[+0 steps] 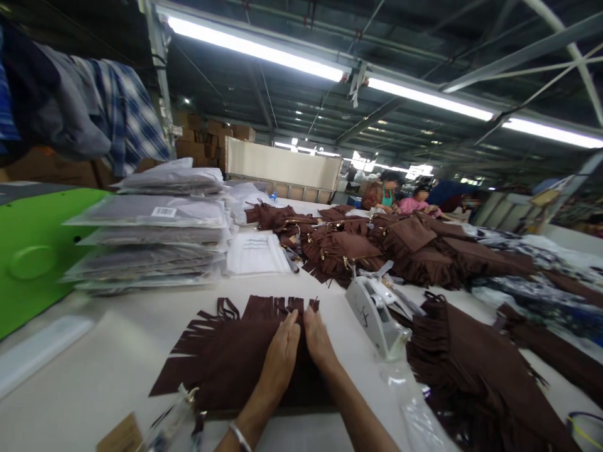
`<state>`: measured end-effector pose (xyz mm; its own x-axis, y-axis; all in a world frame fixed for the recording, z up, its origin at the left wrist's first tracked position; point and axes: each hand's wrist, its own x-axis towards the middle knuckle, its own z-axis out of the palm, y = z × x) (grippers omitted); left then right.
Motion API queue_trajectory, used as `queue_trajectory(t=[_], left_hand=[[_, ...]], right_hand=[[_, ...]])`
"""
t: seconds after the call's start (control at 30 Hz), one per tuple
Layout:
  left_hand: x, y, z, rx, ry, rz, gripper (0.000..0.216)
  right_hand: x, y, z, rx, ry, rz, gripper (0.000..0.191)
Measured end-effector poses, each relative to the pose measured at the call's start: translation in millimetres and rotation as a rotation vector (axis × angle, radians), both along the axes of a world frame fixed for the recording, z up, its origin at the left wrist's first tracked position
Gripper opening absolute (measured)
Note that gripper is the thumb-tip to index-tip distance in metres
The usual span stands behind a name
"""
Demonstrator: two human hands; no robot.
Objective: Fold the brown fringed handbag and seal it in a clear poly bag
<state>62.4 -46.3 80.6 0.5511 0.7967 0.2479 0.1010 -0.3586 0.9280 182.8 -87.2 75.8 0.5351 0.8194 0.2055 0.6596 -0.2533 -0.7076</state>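
Observation:
A brown fringed garment [221, 355] lies flat on the white table [94, 376] in front of me. My left hand [281, 356] and my right hand [318, 339] rest side by side on its upper middle. Both lie palm down with fingers stretched out toward the fringe at the far edge. Neither hand holds anything. A bracelet shows on my left wrist.
A white tagging gun [377, 311] stands just right of the garment. More brown fringed pieces are piled at the right [471, 370] and further back [377, 245]. Bagged garments are stacked at left [155, 232] beside a green machine [32, 251]. Other people sit far back [405, 198].

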Motion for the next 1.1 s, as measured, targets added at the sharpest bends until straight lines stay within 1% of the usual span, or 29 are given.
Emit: queue_trajectory(t=[0.07,0.13,0.27,0.37,0.43,0.5,0.57,0.63,0.67,0.7,0.73,0.77,0.83,0.9,0.93,1.0,1.1], left_hand=[[-4,2,2.3,-0.117,-0.122,0.004,0.061],[-7,5,3.8,-0.203,-0.229,0.018,0.062],[-11,8,4.1,-0.335,-0.392,0.053,0.062],[-11,11,2.2,-0.434,-0.467,0.099,0.063],[-10,14,1.7,-0.434,-0.45,0.126,0.066],[-12,17,3.4,-0.366,-0.401,0.144,0.069],[-14,17,8.9,-0.282,-0.355,0.151,0.063],[-19,10,18.3,-0.219,-0.339,0.142,0.046],[-21,4,24.0,-0.156,-0.314,0.115,0.037],[-24,-4,29.9,-0.063,-0.266,0.069,0.028],[-26,-13,35.4,0.058,-0.191,0.004,0.019],[-27,-23,39.9,0.202,-0.089,-0.077,0.013],[-28,-41,44.3,0.499,0.164,-0.234,0.006],[-24,-55,41.6,0.721,0.398,-0.326,0.007],[-21,-59,38.2,0.801,0.494,-0.353,0.008],[-15,-64,29.8,0.894,0.637,-0.386,0.008],[-9,-66,21.4,0.909,0.73,-0.411,0.013]], right_hand=[[-21,3,-3.3,-0.068,-0.058,0.007,0.052],[-35,3,-4.4,-0.106,-0.104,0.037,0.053],[-47,4,-2.4,-0.136,-0.132,0.118,0.056],[-59,8,0.6,-0.13,-0.083,0.147,0.056],[-68,10,7.0,-0.113,-0.04,0.151,0.057],[-73,7,19.8,-0.041,0.062,0.171,0.057],[-69,-4,37.9,0.108,0.294,0.215,0.057],[-50,-25,56.7,0.285,0.595,0.221,0.056],[-37,-38,64.2,0.356,0.71,0.192,0.055],[-22,-53,69.5,0.405,0.784,0.141,0.056],[-7,-68,71.8,0.439,0.805,0.083,0.057],[8,-82,70.9,0.464,0.821,0.016,0.059],[30,-107,59.9,0.472,0.848,-0.121,0.063],[39,-123,40.5,0.423,0.87,-0.194,0.068],[39,-128,29.8,0.387,0.863,-0.205,0.072],[31,-132,10.6,0.309,0.805,-0.198,0.078],[11,-132,-6.0,0.191,0.638,-0.146,0.078]])
